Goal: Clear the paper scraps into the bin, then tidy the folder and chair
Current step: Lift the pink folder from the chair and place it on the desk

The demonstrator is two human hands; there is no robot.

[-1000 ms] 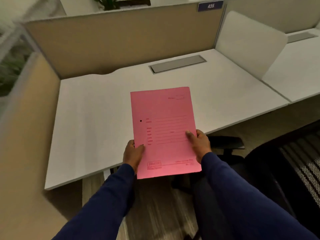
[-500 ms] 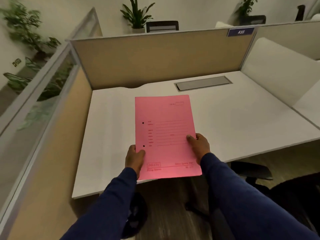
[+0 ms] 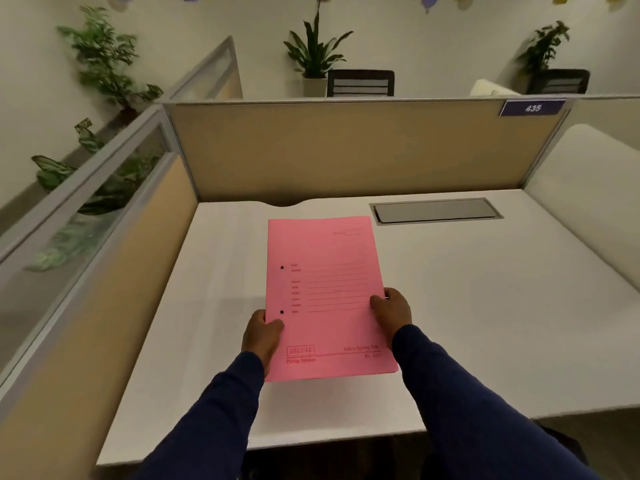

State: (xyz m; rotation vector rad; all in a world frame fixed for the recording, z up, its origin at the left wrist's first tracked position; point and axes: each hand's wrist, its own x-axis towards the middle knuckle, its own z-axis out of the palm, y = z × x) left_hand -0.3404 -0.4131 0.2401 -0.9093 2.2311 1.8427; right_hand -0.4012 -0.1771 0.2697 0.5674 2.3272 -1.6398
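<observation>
A pink paper folder (image 3: 325, 292) with printed lines and two punch holes is held flat over the white desk (image 3: 485, 323), long side pointing away from me. My left hand (image 3: 261, 336) grips its lower left edge, thumb on top. My right hand (image 3: 391, 311) grips its right edge the same way. Both arms wear dark blue sleeves. Whether the folder touches the desk, I cannot tell. No paper scraps or bin show. Only a dark sliver of the chair (image 3: 561, 441) shows below the desk's front edge at the right.
Tan partition panels (image 3: 346, 150) close the desk at the back and left, with a white divider (image 3: 588, 188) on the right. A grey cable hatch (image 3: 436, 211) lies in the desk's back right. Potted plants (image 3: 313, 53) and other chairs (image 3: 360, 83) stand beyond the partition.
My view has lifted and come closer to the desk, so the folder now lies fully over the desktop. The black chair at the right has slid almost out of view. Both grips are unchanged.
</observation>
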